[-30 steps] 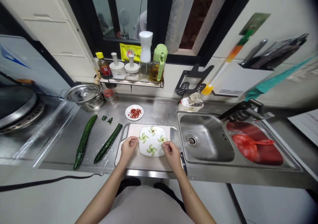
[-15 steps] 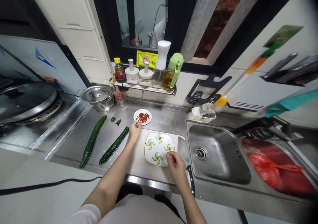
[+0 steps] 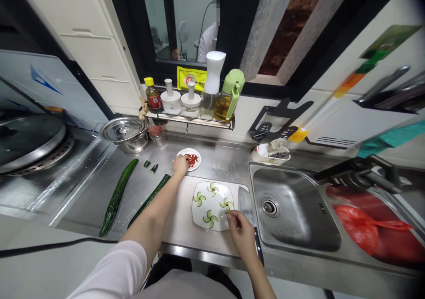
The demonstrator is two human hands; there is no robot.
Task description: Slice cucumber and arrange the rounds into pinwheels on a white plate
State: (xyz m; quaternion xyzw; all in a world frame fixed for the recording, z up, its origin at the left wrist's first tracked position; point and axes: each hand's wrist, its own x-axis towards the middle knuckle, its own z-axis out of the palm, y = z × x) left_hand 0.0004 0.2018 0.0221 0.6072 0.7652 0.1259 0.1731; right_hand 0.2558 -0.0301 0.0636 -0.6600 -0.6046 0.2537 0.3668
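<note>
My left hand [image 3: 180,164] is at the left side of a small white plate [image 3: 195,168] of dried goji berries [image 3: 192,159]. Its fingers are bent together over the plate, and their tips are hidden. Beside the right edge of a square white plate [image 3: 202,216], my right hand [image 3: 242,232] has its thumb and finger pinched; whatever they hold is too small to see. Cucumber slices [image 3: 210,219] form several pinwheels on that plate, with red bits at the middle of some. The plate sits on a cutting board [image 3: 179,228].
A knife [image 3: 245,201] lies at the board's right, its black handle toward me. Two cucumbers [image 3: 117,201] and cut ends [image 3: 153,168] lie left. The sink [image 3: 295,210] is at right. A lidded steel pot [image 3: 128,135] and a shelf of seasonings [image 3: 199,116] stand behind.
My left hand has moved left and forward over the goji berries. My right hand has shifted slightly down and right, off the edge of the square plate. The view has shifted a little.
</note>
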